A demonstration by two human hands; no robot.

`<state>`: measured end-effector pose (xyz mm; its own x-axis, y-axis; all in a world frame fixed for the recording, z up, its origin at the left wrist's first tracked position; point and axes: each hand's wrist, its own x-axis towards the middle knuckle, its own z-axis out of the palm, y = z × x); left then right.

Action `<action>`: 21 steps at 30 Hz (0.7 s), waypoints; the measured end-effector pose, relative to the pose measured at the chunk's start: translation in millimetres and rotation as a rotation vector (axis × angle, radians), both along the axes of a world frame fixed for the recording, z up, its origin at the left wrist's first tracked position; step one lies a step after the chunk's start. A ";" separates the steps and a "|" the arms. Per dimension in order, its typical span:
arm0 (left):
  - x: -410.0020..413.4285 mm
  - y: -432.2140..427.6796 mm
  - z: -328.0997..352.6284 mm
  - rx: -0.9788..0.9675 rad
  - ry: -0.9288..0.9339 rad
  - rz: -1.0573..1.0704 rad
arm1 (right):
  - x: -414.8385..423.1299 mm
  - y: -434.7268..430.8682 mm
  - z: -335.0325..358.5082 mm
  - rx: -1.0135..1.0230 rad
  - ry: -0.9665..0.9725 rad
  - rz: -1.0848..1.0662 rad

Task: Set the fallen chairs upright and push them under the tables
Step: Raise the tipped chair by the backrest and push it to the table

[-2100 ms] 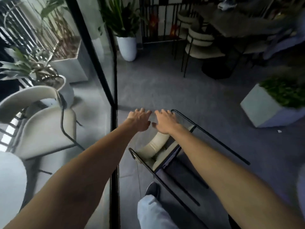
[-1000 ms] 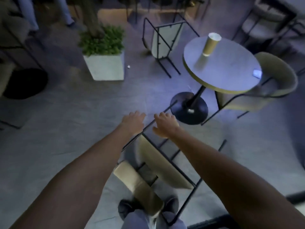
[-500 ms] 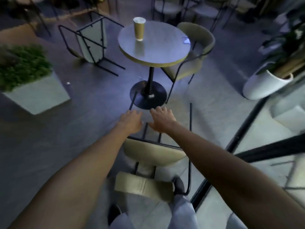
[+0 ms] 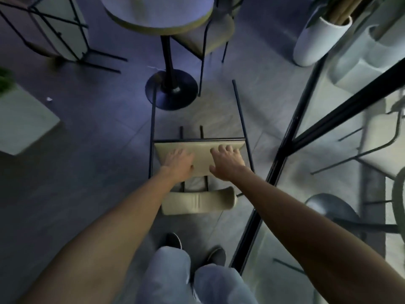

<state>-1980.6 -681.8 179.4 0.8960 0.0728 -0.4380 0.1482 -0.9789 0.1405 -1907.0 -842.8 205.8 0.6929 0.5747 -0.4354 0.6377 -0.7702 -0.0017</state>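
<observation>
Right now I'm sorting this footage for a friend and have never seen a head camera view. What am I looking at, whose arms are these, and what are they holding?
There is no machine here. A person wears a wide-angle camera on the head, looking forward and down, so the two bare arms reaching in from the bottom are the wearer's own, and the legs and shoes show below.

The left hand and right hand rest on the beige seat of a chair with a thin black frame. Its legs point away toward the round table, so it looks tipped over rather than upright. Whether the fingers actually grip the seat is unclear.

Across the table another chair stands tucked in. A further chair lies tipped at upper left. On the floor stand a white pot and a planter box. A glass partition runs along the right.
</observation>
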 end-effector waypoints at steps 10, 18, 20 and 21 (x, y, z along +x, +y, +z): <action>-43.1 -35.9 -190.4 0.084 0.001 -0.129 | -65.7 -24.1 -209.1 -0.021 0.006 -0.063; -61.2 -40.6 -425.2 0.179 0.014 -0.181 | -83.7 -5.3 -445.4 -0.081 0.007 -0.046; -63.0 -42.0 -471.1 0.195 0.001 -0.180 | -85.3 -2.6 -494.8 -0.084 0.001 -0.039; -63.9 -42.2 -492.2 0.206 0.005 -0.181 | -85.8 -1.9 -516.6 -0.090 -0.005 -0.035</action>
<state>-2044.5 -724.1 -312.8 0.9007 0.0000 -0.4345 -0.0311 -0.9974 -0.0646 -1992.8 -844.7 -310.8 0.7142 0.5090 -0.4805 0.6104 -0.7888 0.0718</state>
